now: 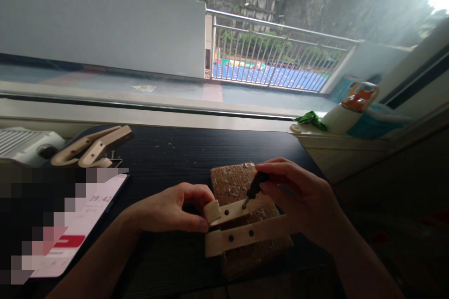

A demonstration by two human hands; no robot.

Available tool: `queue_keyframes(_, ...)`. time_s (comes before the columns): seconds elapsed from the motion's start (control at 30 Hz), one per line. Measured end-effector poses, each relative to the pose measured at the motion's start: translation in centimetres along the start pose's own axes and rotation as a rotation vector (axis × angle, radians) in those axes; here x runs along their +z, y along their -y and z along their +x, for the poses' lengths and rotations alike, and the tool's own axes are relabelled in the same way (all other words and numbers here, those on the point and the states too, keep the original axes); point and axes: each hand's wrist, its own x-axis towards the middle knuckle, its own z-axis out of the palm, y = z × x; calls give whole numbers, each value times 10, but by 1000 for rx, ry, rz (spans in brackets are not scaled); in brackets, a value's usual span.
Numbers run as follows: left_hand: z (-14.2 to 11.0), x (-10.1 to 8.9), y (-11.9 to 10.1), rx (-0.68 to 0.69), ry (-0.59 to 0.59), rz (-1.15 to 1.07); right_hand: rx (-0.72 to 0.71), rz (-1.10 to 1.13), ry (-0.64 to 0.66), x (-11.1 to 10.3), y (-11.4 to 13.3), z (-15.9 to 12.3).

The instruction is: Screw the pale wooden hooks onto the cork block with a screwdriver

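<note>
My left hand (175, 209) pinches the curled end of a pale wooden hook strip (234, 211) between thumb and fingers. In my right hand (303, 191) is a short black screwdriver (257, 184), tilted, its tip at one of the dark holes in that strip. A second, similar wooden hook strip (242, 235) lies nearer to me, its right end close under my right hand. Both strips rest across a brown block wrapped in shiny clear plastic (229, 182), which sits on the dark tabletop.
More wooden hook strips (100, 147) lie at the back left, beside a white ribbed device (30, 145). A tablet or phone screen (82, 224), partly pixelated, is at the left. Wood crumbs (168, 145) dot the dark table (196, 145). A white bottle (345, 114) and green cloth (311, 120) stand on the windowsill.
</note>
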Motion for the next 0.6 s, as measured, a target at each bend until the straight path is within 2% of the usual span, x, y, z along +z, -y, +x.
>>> queue_keyframes(0.37, 0, 0, 0, -2, 0, -6, -6, 48, -61, 6, 2, 0)
queue_keyframes(0.6, 0, 0, 1, -3, 2, 4, 135, 128, -8, 8, 6, 1)
